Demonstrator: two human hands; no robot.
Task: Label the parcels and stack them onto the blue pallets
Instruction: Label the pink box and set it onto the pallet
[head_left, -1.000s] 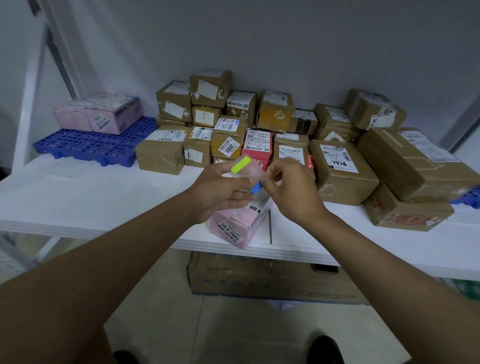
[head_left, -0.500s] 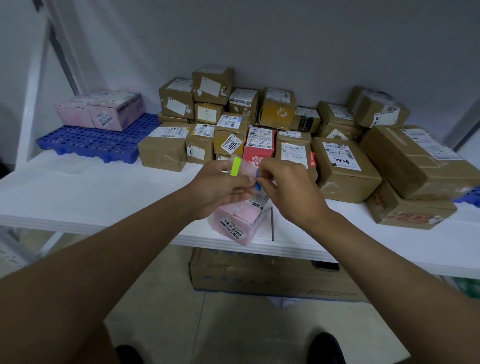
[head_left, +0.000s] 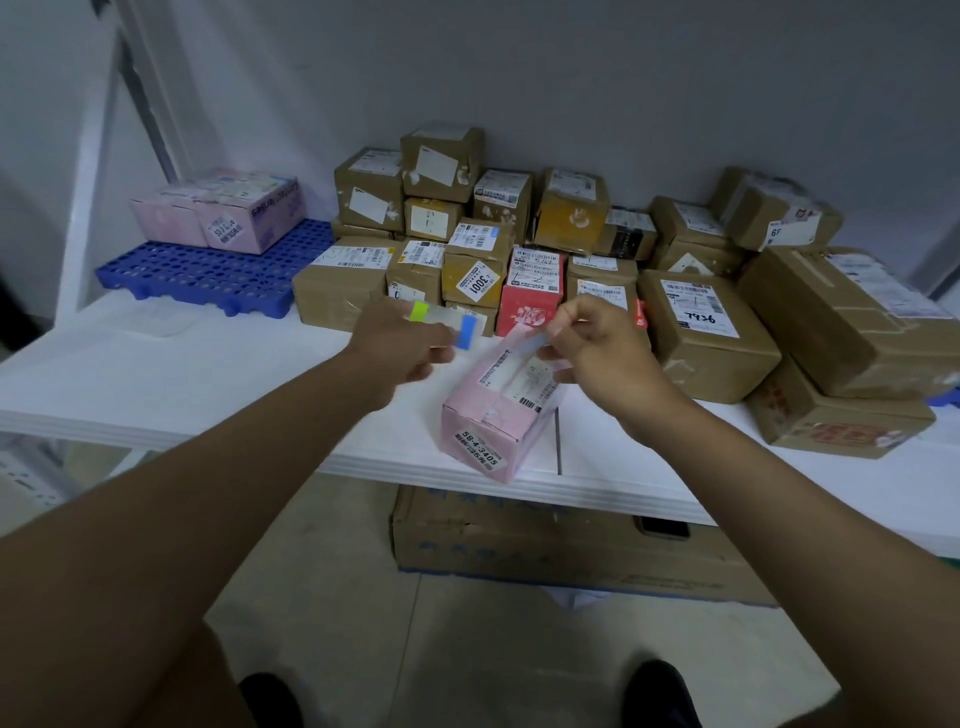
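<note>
While my right hand (head_left: 592, 348) pinches a small peeled label (head_left: 537, 340) between thumb and fingertips, the pink parcel (head_left: 498, 405) lies right beneath it at the front edge of the white table (head_left: 208, 384), its long axis running from that edge back toward the pile of brown parcels (head_left: 519, 234). My left hand (head_left: 400, 348) grips the label sheet (head_left: 444, 322) with its green and blue tabs, off to the parcel's left. So the right hand is the nearer one; I judge a short drop onto the top face sticks it. The blue pallet (head_left: 208, 270) waits at the back left corner.
</note>
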